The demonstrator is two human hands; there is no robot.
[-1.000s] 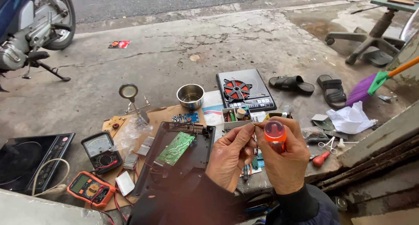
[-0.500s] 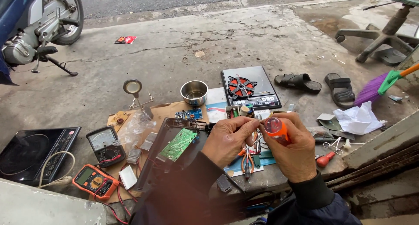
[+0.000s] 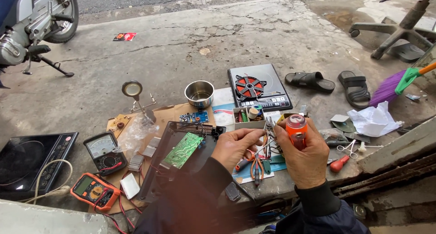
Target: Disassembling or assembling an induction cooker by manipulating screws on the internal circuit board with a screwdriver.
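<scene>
Raised slightly since before, smooth orange cylinder [image 3: 296, 130] is gripped by right hand [image 3: 305, 157]; thin wire [image 3: 262, 147] is pinched by left hand [image 3: 236, 145] above crowded mat edge [image 3: 245, 178].

The right hand [image 3: 305, 157] grips an orange tube [image 3: 296, 129] with a red cap. On the ground lie a green circuit board [image 3: 183, 149] in a black tray [image 3: 172, 163], a small blue board [image 3: 194, 117], an orange meter [image 3: 94, 192] and a black meter [image 3: 105, 153] with a white dial. A red coil [image 3: 249, 87] sits in a black cooker [image 3: 260, 88]. The sandals [image 3: 332, 83] are black, the broom [image 3: 394, 86] purple with a green neck, the bowl [image 3: 199, 93] silver.
</scene>
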